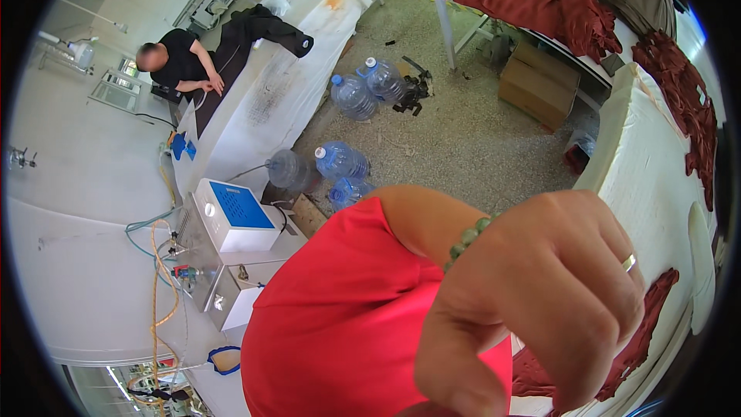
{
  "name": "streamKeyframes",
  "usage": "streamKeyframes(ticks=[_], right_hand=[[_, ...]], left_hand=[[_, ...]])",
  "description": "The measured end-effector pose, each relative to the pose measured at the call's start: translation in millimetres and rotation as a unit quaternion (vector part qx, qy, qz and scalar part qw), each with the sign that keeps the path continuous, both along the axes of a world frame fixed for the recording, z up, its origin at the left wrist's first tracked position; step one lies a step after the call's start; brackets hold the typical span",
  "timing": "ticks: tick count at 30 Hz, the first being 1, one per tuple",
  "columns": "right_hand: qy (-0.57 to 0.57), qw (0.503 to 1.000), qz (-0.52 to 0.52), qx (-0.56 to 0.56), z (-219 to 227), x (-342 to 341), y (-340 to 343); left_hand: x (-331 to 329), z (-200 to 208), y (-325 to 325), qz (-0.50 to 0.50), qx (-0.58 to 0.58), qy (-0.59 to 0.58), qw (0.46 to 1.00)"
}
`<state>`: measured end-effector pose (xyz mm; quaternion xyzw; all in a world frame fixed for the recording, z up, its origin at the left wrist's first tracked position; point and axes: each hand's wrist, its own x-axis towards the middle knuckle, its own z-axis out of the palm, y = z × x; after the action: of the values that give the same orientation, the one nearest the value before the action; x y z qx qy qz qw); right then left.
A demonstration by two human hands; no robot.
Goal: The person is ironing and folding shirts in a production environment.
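At nine o'clock a machine [241, 220] sits beside a jug [290, 171] that presumably feeds it; at four, your left hand [532, 293] is curled, grip impossible to tell, overlapping maroon cloth [639, 347] probably spread for easy reach.

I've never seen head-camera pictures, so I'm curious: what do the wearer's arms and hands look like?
The left hand wears a shiny metallic ring and a green beaded bracelet at the wrist. A plain, bright red sleeve leaves the forearm bare. No right hand can be made out.
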<state>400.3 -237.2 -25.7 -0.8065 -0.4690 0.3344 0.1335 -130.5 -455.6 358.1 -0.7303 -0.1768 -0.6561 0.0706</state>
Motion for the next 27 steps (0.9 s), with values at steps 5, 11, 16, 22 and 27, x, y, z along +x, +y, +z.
streamKeyframes(ticks=[5,11,16,22,27], right_hand=[[0.006,1.0,0.009,0.009,-3.4,15.4,11.3],[0.009,1.0,0.001,0.018,0.3,33.6,10.6],[0.002,0.999,-0.024,0.028,-5.5,65.5,6.5],[0.006,0.993,-0.098,0.058,2.3,159.9,-18.4],[0.124,0.955,-0.217,0.159,27.8,255.2,-141.4]], left_hand=[[18.4,0.8,-7.1,-0.019,0.008,-0.004,1.0],[35.1,0.0,-16.6,-0.02,0.0,-0.023,1.0],[42.1,-1.7,-22.5,-0.025,-0.002,-0.038,0.999],[46.4,-13.8,-4.9,-0.073,-0.033,-0.084,0.993],[76.4,-69.4,68.9,-0.183,-0.183,-0.205,0.944]])
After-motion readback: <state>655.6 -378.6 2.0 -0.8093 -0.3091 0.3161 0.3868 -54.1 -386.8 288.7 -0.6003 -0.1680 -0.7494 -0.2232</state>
